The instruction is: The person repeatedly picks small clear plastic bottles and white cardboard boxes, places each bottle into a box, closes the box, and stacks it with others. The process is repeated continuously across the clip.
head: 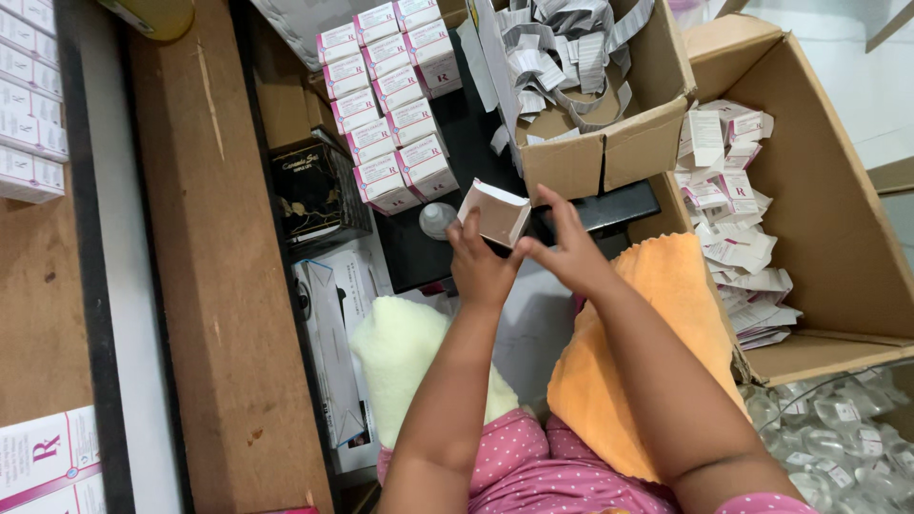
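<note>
Hands fold carton above black tabletop.

I held a small carton between my left hand and right hand; it was tilted, brown inside, with a white flap open. Beyond it stood two rows of white-and-pink boxes, packed side by side. A brown box right of them held folded grey-white leaflets. The big open box at my right held flat pink-and-white cartons in a loose heap. More white-and-pink boxes lay at far left and bottom left. A dark box with gold decoration sat left of the rows, perhaps a gift pack.
</note>
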